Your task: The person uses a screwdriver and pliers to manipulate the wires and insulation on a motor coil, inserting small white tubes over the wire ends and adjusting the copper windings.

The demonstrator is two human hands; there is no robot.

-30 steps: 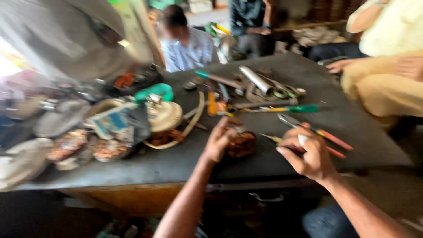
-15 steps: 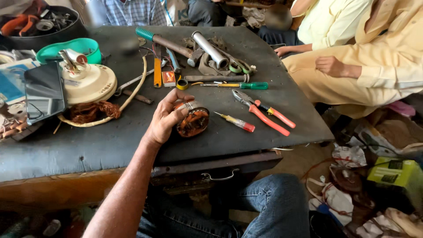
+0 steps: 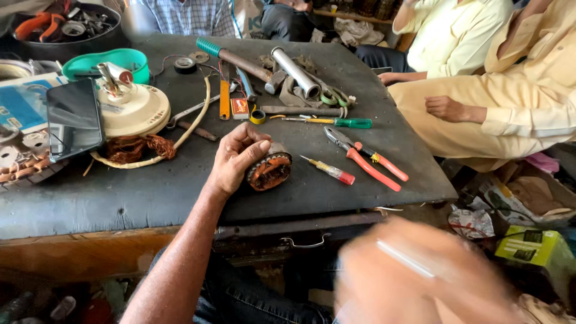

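Near the front edge of the dark worktable [image 3: 150, 192], the left hand [image 3: 235, 161] clasps a round motor stator [image 3: 270, 171], fingers curled over its top and left side while it rests on the tabletop. It looks dense and rigid, a stack of steel with copper windings packed inside (the windings being the delicate part, with thin wire that could nick or snag). The metal outer ring seems the safe place to hold; the coils are better left untouched. It will likely feel heavy for its size and could roll on its rim. The right hand [image 3: 420, 276] is a blur low in the foreground with a thin pale stick-like thing [image 3: 405, 259] across it; I cannot tell how firmly it grips. Red-handled pliers [image 3: 366, 159] and a small screwdriver [image 3: 329, 170] lie just right of the stator.
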